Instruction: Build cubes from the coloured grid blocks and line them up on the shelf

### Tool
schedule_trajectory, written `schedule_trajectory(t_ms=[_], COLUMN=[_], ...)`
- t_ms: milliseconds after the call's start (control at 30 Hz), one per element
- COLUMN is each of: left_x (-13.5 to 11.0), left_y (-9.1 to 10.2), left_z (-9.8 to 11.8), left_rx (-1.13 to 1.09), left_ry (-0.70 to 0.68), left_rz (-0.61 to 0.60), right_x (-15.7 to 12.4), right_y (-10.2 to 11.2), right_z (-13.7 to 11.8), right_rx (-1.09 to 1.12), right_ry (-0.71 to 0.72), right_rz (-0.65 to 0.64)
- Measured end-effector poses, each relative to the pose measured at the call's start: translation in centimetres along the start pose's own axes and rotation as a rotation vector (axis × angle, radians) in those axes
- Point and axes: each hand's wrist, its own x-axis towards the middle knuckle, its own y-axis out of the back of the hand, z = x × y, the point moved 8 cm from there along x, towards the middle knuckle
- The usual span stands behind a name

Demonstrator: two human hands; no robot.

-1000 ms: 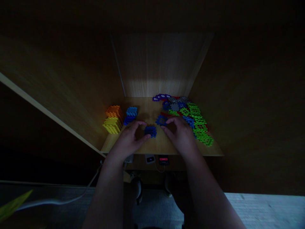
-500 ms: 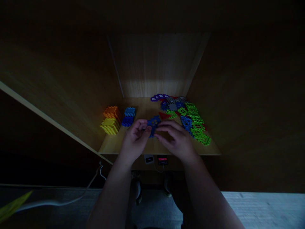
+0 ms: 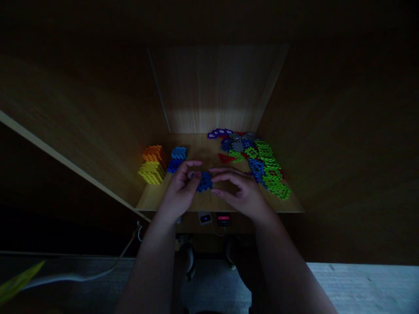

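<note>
Both my hands meet over the front middle of a small wooden desk (image 3: 209, 201). My left hand (image 3: 181, 192) and my right hand (image 3: 240, 192) are closed from either side on a dark blue lattice block (image 3: 204, 181), fingertips pinching its edges. A loose pile of flat lattice tiles (image 3: 262, 163), green, blue, purple, grey and red, lies to the right of my right hand. To the left stand finished cubes: an orange cube (image 3: 153, 153), a yellow cube (image 3: 151, 171) and a blue cube (image 3: 177, 158).
The desk sits in a dim wooden booth with side walls and a back panel (image 3: 216, 87). Two small devices (image 3: 215, 218) with lit screens hang under the front edge. A cable (image 3: 108, 266) trails over the floor at the left.
My right hand took a blue tile from beside the pile and brought it to the blue block. Both hands closed in on the block, which now sits a little lower between them.
</note>
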Motion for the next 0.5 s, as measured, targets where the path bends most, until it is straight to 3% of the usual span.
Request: schedule_trajectory(t_ms=[267,500], left_x=[-0.5,0.0], left_y=[-1.1,2.1], left_z=[-0.6,0.3], left_rx=[-0.097,0.283], left_ry=[0.108,-0.097], left_rz=[-0.112,0.055], right_x=[-0.5,-0.3], right_y=[-0.8,0.2], right_z=[0.7,3.2], right_rx=[0.155,0.008], right_ry=[-0.080,-0.190], right_rz=[-0.069,0.101])
